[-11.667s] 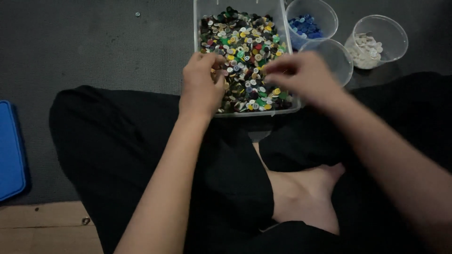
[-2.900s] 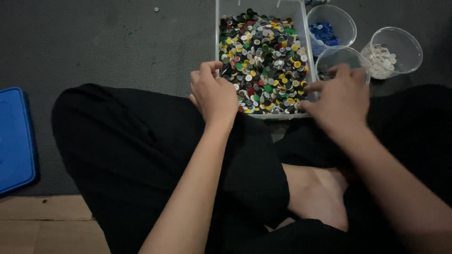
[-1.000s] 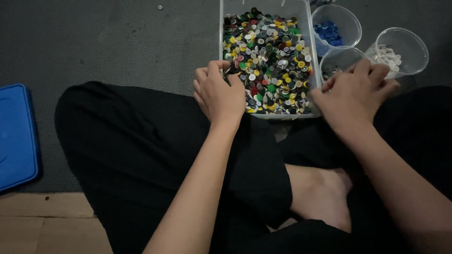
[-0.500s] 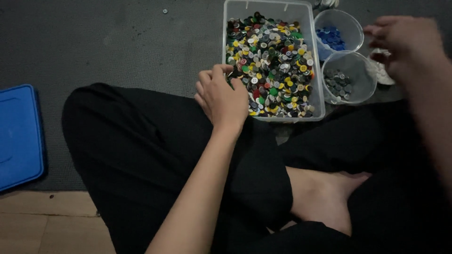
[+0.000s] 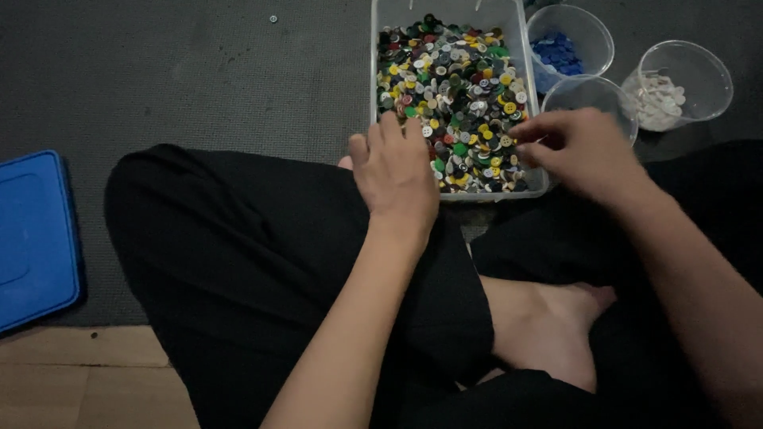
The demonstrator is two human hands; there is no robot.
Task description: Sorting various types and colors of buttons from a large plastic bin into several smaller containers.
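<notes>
Right hand [image 5: 576, 147] has come back from the cups to the near right corner of the clear bin of mixed buttons [image 5: 457, 87] on the grey mat, fingers pinched, contents indiscernible; left hand [image 5: 395, 171] rests loosely open on the near edge.

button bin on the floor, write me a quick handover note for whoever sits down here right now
Left hand: fingers resting in the near left end of the clear bin; whether it holds a button cannot be told.
Right hand: at the bin's near right edge, fingertips pinched together; anything between them is too small to see.
Things: the mixed buttons fill the bin. Three clear cups stand right of it: blue buttons cup, white buttons cup, and a nearer cup whose contents are hidden.
Done: some blue and white buttons are in cups.
Left: most buttons remain mixed.
A blue lid lies far left.
</notes>
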